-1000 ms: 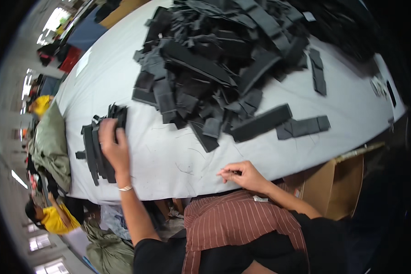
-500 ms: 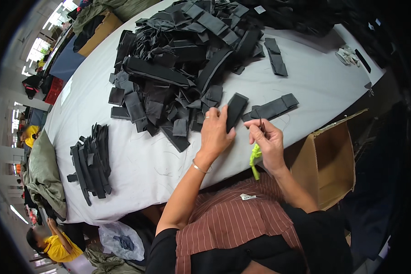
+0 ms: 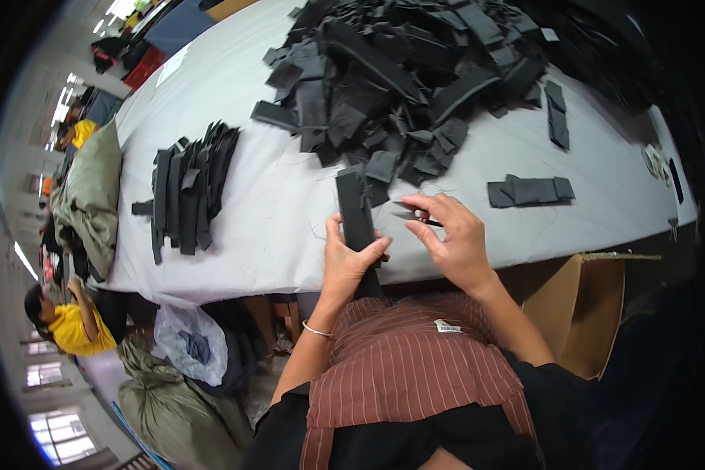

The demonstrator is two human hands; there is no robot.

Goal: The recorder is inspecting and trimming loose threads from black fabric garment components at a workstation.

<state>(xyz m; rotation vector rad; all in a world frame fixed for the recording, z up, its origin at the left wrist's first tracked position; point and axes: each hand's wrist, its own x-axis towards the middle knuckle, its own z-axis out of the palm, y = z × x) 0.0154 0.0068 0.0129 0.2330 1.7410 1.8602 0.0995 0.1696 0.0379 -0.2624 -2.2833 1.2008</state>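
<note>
My left hand (image 3: 346, 262) is closed around a black fabric strip (image 3: 356, 210), its thumb lying across the front. The strip stands lengthwise, its far end over the table and its near end close to my apron. Just right of it, my right hand (image 3: 460, 241) grips a small pair of thread snips (image 3: 408, 212), blades pointing left toward the strip without touching it. Beyond both hands lies a loose pile of black fabric strips (image 3: 392, 66). A neater row of strips (image 3: 188, 192) rests at the left. One folded strip (image 3: 531, 191) lies to the right.
Another single strip (image 3: 557, 116) lies farther back on the white-covered table (image 3: 282, 235). An open cardboard box (image 3: 599, 313) stands below the right table edge. At the left are a clear plastic bag (image 3: 184, 345), an olive cloth bundle (image 3: 90, 196) and a person in yellow (image 3: 82, 325).
My left hand has lifted the strip from beside the pile and drawn it toward my body. The snips have come up beside it. The whole view has shifted, and the green cord no longer shows.
</note>
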